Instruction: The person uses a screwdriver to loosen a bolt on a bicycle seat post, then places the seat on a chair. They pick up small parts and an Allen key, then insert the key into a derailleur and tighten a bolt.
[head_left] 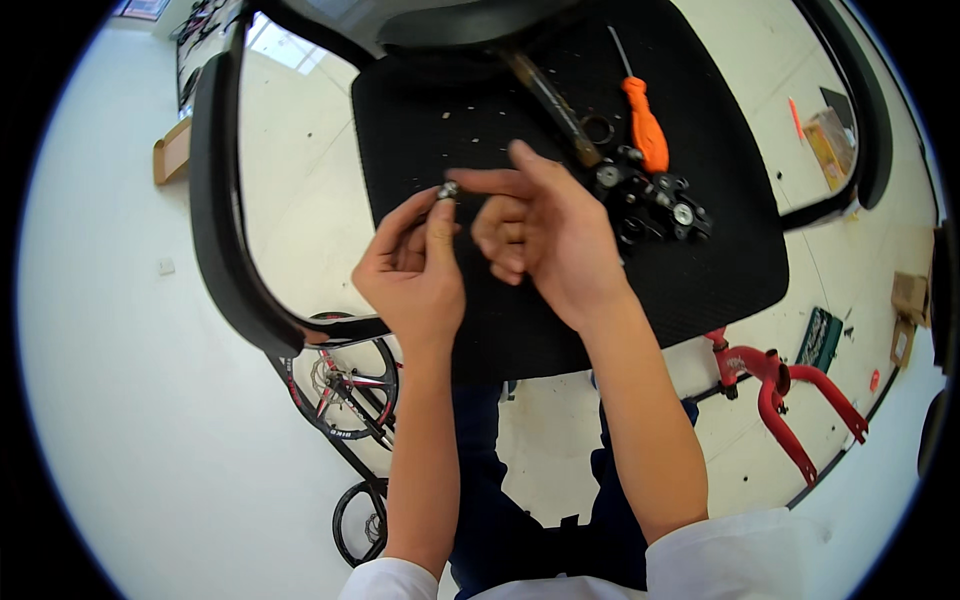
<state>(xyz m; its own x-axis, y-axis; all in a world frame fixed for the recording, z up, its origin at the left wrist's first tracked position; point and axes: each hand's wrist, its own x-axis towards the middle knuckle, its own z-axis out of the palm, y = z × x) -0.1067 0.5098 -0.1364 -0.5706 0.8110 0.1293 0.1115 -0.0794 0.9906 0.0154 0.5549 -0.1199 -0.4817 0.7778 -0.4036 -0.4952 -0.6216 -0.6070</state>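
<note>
Between the thumb and index finger of my left hand (pixel 415 265) is a small shiny metal part (pixel 448 190), too small to name exactly. My right hand (pixel 550 225) reaches in from the right, its index fingertip touching or almost touching that part. The other fingers of this hand are loosely curled, and its thumb points up and away. Both hands are above the black seat of a chair (pixel 700 270). To the right of my right hand lie several black mechanical parts with silver bolts (pixel 650 200). Beside them rests a screwdriver with an orange handle (pixel 646 125).
A worn, brownish bar (pixel 550 105) and a dark ring (pixel 598 129) lie on the seat. Armrests (pixel 215 200) rise on both sides. On the floor are a red bicycle fork (pixel 775 380), wheels (pixel 350 390), a green case (pixel 820 338) and cardboard boxes (pixel 910 297).
</note>
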